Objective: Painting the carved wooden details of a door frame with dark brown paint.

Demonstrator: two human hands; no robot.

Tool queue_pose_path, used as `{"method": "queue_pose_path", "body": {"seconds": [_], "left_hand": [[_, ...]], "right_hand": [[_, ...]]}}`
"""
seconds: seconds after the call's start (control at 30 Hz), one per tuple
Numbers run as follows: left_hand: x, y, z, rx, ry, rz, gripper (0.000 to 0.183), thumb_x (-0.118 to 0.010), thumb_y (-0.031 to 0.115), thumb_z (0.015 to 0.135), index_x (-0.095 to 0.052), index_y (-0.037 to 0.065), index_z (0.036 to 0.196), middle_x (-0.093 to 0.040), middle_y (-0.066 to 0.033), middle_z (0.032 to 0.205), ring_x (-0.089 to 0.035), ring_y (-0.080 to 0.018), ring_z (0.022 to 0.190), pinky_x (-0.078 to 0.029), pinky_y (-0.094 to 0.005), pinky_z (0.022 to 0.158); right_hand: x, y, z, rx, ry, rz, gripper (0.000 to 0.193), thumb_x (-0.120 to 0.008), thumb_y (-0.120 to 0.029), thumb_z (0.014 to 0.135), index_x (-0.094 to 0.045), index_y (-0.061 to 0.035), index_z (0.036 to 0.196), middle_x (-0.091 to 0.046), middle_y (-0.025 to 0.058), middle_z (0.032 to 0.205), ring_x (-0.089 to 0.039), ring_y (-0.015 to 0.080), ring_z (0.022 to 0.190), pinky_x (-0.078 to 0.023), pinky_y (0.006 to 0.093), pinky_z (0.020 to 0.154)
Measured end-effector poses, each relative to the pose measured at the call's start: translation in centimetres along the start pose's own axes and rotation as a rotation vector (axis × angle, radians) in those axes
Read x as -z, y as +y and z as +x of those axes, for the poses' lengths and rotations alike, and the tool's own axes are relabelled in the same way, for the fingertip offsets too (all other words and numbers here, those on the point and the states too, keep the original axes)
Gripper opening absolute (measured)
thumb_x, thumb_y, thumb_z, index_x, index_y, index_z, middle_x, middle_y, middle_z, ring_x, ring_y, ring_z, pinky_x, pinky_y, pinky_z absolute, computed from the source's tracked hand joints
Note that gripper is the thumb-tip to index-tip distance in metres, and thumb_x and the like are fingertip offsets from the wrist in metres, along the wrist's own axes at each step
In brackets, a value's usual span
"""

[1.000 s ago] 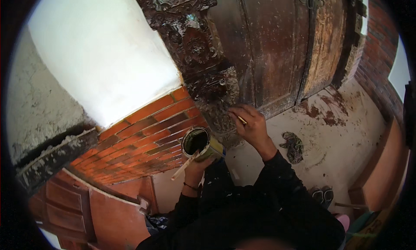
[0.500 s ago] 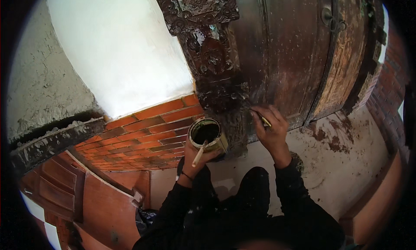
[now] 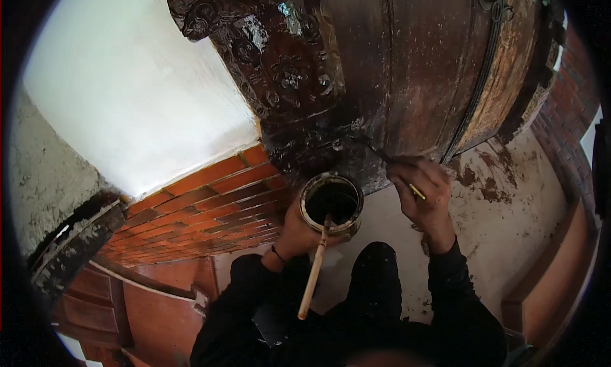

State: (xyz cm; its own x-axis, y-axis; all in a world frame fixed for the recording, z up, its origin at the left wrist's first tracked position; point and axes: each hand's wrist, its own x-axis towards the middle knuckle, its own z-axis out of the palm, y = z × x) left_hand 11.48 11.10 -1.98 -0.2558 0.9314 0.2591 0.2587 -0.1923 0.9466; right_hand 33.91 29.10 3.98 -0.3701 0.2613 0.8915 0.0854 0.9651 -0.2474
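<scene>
My left hand (image 3: 296, 236) is wrapped round an open tin can (image 3: 357, 215) with dark liquid inside. A stick-like wooden handle (image 3: 312, 281) leans out over the can's rim; its lower end is inside the tin. Pinched in my right hand (image 3: 425, 187) is a slim brush (image 3: 417, 192) with a yellow handle end. Its dark tip points at the lower part of a carved dark wooden door frame (image 3: 289, 77), and I cannot tell whether it touches. Parts of the carving shine as if wet.
Right of the frame stands a dark wooden door (image 3: 433, 68) with a metal ring handle. A white wall (image 3: 146, 93) over brickwork (image 3: 210, 208) lies to the left. Dark stains mark the pale floor (image 3: 515, 233). A wooden panel (image 3: 547, 278) is at the lower right.
The view has shifted closer to the frame. My left hand and the can appear further right, with more of the wooden handle showing. My right hand has turned, still holding the brush.
</scene>
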Motion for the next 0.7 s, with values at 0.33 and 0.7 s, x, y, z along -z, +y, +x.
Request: {"method": "queue_pose_path", "body": {"seconds": [0.33, 0.7], "left_hand": [[-2.6, -1.4, -1.1, -0.092, 0.059, -0.076, 0.113, -0.108, 0.027, 0.06, -0.048, 0.005, 0.153, -0.064, -0.0131, 0.146, -0.064, -0.0258, 0.135, -0.052, -0.0439, 0.116], [-3.4, -2.1, 2.2, -0.195, 0.093, -0.014, 0.103, -0.106, 0.033, 0.061, -0.055, 0.004, 0.146, -0.072, -0.0155, 0.133, -0.071, -0.0282, 0.124, -0.057, -0.0442, 0.104]], "right_hand": [[0.6, -1.8, 0.2, 0.069, -0.072, -0.165, 0.022, -0.086, -0.001, 0.085, -0.079, -0.0103, 0.104, -0.079, 0.006, 0.108, -0.076, 0.025, 0.091, -0.055, 0.0359, 0.071], [6.2, -6.9, 3.6, -0.307, -0.11, 0.162, 0.009, -0.076, 0.004, 0.095, -0.077, 0.0009, 0.104, -0.078, 0.011, 0.101, -0.076, 0.0168, 0.088, -0.06, 0.0328, 0.076]]}}
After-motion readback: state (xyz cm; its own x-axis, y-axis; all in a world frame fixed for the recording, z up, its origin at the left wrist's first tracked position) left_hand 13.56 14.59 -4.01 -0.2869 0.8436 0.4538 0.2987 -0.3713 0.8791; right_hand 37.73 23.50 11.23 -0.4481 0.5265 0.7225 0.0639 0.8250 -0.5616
